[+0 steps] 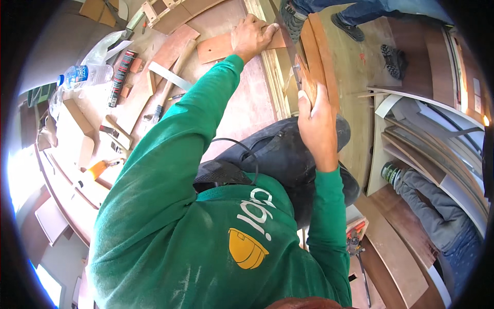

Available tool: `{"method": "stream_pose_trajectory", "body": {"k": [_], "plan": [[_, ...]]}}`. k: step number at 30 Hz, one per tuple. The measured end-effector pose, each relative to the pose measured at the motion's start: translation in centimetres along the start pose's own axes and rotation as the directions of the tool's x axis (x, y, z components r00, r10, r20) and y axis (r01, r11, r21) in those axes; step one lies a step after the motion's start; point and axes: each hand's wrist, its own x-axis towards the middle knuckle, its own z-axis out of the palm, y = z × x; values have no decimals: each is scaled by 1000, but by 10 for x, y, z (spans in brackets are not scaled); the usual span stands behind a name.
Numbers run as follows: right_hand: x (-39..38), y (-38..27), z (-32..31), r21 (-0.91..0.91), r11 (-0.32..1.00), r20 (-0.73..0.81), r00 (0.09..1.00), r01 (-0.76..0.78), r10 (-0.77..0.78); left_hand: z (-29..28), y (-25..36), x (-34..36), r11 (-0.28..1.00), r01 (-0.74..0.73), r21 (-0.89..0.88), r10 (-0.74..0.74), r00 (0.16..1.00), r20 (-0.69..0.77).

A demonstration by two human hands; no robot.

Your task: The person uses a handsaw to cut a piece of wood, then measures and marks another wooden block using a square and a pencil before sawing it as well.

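Note:
My left hand (250, 37) presses flat on a reddish-brown wooden board (218, 47) that lies across the edge of the workbench (242, 110). My right hand (316, 121) grips the wooden handle of a hand saw (307, 82). The saw's thin blade (286, 38) runs up along the board's right end, beside my left fingers. Both arms wear green sleeves. A dark bag hangs at my waist below the right hand.
On the bench to the left lie a plastic water bottle (85, 75), a hammer (167, 95), a metal ruler (170, 75), wood offcuts and an orange-handled tool (98, 168). Another person's shoes (350, 28) stand beyond the bench. Curved boards (437, 149) and a can (391, 172) lie at right.

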Motion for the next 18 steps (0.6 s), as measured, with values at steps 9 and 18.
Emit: {"method": "stream_pose_trajectory", "body": {"k": [9, 18], "plan": [[-136, -35, -73, 2, 996, 62, 994, -90, 89, 7, -12, -4, 1000, 13, -26, -15, 998, -67], [-29, -20, -17, 77, 991, 79, 992, -106, 100, 4, -13, 1, 999, 19, 32, -17, 999, -49]]}}
